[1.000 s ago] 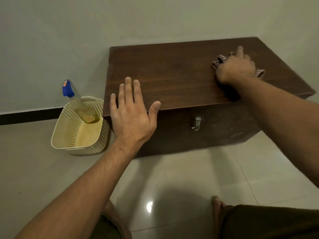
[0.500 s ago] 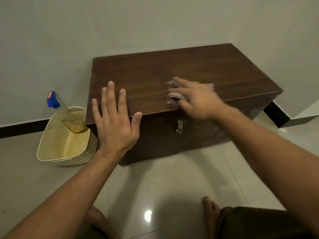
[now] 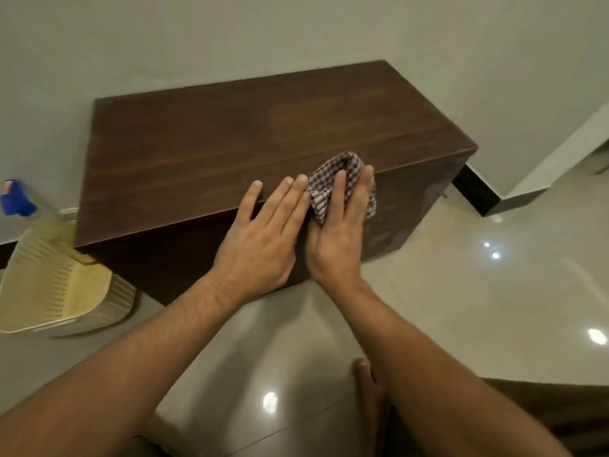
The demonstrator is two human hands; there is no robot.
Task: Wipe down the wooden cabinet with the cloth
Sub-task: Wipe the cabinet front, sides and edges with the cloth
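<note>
The dark wooden cabinet point(image 3: 230, 143) is a low box standing against the wall. A checked cloth point(image 3: 329, 179) lies bunched over the cabinet's front top edge, right of centre. My right hand point(image 3: 339, 232) presses flat on the cloth, fingers over it, palm against the front face. My left hand point(image 3: 260, 245) lies flat beside it, fingers spread, fingertips on the front edge of the top, touching the cloth's left side. The cabinet's front handle is hidden behind my hands.
A cream perforated basket point(image 3: 49, 285) stands on the floor at the cabinet's left end, with a spray bottle with a blue cap point(image 3: 16, 199) leaning in it. Glossy tiled floor point(image 3: 478, 291) lies in front; my bare foot point(image 3: 369, 387) is below.
My right hand has dragged the cloth from the top's far right to the front edge near the middle. My left hand has shifted right, next to it. The view has tilted.
</note>
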